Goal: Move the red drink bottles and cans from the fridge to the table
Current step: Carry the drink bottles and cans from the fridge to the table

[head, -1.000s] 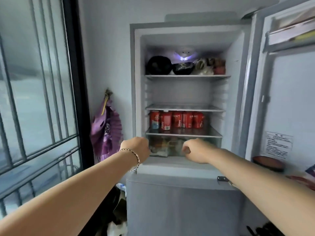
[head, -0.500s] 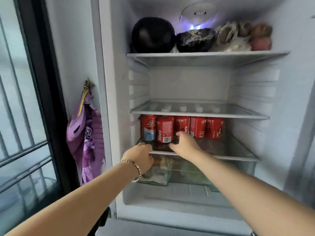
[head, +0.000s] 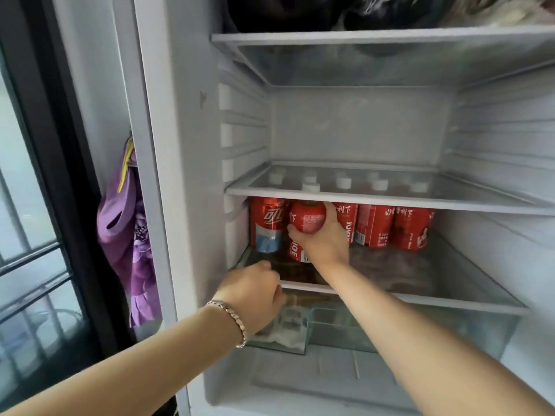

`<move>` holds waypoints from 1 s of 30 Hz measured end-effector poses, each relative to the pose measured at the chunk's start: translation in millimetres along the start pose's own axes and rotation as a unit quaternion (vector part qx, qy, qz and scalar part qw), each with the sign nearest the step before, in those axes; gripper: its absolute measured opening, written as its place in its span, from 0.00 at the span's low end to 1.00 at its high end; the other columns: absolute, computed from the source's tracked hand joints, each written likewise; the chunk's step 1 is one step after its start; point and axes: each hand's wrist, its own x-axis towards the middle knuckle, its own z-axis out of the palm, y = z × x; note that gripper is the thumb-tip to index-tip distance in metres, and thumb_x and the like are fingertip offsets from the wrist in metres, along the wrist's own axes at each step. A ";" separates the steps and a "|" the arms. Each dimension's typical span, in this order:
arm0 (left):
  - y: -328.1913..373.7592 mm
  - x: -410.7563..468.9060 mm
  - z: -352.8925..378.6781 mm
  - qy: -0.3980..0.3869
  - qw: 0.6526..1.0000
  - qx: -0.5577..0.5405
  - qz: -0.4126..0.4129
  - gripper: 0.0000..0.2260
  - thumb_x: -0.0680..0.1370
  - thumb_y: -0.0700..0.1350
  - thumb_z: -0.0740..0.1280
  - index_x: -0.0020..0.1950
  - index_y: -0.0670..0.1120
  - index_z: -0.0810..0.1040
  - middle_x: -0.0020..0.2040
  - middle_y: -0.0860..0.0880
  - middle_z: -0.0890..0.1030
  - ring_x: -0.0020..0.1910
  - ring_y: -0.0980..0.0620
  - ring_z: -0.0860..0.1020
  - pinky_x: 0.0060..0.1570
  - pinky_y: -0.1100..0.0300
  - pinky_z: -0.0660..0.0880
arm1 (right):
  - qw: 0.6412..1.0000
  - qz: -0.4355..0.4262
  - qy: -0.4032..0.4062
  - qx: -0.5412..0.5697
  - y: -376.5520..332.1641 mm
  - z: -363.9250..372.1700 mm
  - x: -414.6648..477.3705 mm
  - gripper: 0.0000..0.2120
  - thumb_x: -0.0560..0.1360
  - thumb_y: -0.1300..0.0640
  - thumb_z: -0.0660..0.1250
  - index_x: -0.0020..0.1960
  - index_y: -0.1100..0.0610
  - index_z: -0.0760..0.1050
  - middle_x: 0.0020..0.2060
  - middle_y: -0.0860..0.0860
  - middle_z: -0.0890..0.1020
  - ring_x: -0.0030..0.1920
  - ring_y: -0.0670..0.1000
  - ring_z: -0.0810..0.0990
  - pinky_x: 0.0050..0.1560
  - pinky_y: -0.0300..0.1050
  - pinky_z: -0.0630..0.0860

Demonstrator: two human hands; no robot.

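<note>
Both bare arms reach forward. Higher and further in, the right grip (head: 326, 240) has fingers and thumb wrapped round a red bottle (head: 307, 217), back of hand to camera. Lower left, the left grip (head: 252, 291) is a loose fist, knuckles up, nothing seen in it.

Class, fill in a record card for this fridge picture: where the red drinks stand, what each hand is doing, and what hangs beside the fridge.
red drinks: one row on the glass shelf, under another shelf
left end of row: red can
right hand: grips a red bottle next to the can
left hand: fingers curled, holding nothing visible, at the shelf's front edge
left wrist: bracelet
below the shelf: clear drawer
beside the fridge: purple cloth hangs on the left
</note>
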 end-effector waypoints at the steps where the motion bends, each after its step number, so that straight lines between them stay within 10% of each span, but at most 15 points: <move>1: -1.1 -0.3 0.8 0.004 1.000 0.000 -0.001 0.14 0.81 0.50 0.53 0.53 0.45 0.76 0.55 0.49 0.73 0.50 0.46 0.77 0.48 0.57 0.72 | 1.000 -0.012 0.011 0.007 2.7 -3.5 -5.6 0.38 0.66 0.46 0.75 0.71 0.49 0.61 0.59 0.52 0.78 0.57 0.54 0.79 0.54 0.45 0.74; 13: 4.8 6.1 -3.1 0.023 0.999 0.045 -0.014 0.13 0.80 0.52 0.53 0.47 0.48 0.74 0.50 0.51 0.77 0.48 0.48 0.78 0.40 0.60 0.69 | 0.987 0.000 0.163 0.009 30.2 -71.1 -53.3 0.38 0.63 0.48 0.77 0.68 0.47 0.63 0.56 0.51 0.73 0.48 0.50 0.75 0.45 0.44 0.74; 17: 13.0 20.0 -23.6 0.052 0.990 -0.132 -0.020 0.11 0.78 0.55 0.59 0.52 0.51 0.77 0.45 0.57 0.79 0.47 0.54 0.79 0.48 0.57 0.77 | 0.987 -0.018 0.161 -0.013 29.4 -78.3 -61.9 0.40 0.61 0.48 0.77 0.68 0.48 0.63 0.56 0.50 0.72 0.51 0.53 0.76 0.46 0.47 0.75; 21: 35.4 28.8 -50.0 0.153 0.918 -0.360 0.069 0.16 0.75 0.56 0.64 0.58 0.50 0.76 0.47 0.59 0.79 0.47 0.60 0.78 0.51 0.64 0.76 | 0.985 -0.098 0.139 -0.006 31.3 -79.1 -75.9 0.40 0.58 0.50 0.78 0.66 0.51 0.65 0.55 0.47 0.73 0.53 0.50 0.76 0.46 0.40 0.74; 24: 51.5 30.0 -59.0 0.213 0.939 -0.215 0.163 0.26 0.69 0.67 0.58 0.61 0.55 0.72 0.51 0.60 0.76 0.45 0.60 0.77 0.43 0.62 0.75 | 0.976 -0.163 0.132 -0.057 25.8 -74.0 -78.3 0.40 0.57 0.45 0.74 0.65 0.53 0.66 0.53 0.46 0.75 0.52 0.50 0.78 0.43 0.36 0.73; 30: 62.7 47.6 -56.8 0.230 0.957 -0.067 0.162 0.09 0.79 0.51 0.57 0.45 0.47 0.71 0.45 0.52 0.70 0.39 0.48 0.74 0.36 0.59 0.69 | 0.985 -0.098 -0.135 0.047 13.1 -88.4 -68.1 0.43 0.59 0.35 0.72 0.68 0.50 0.61 0.57 0.42 0.76 0.55 0.39 0.78 0.55 0.36 0.77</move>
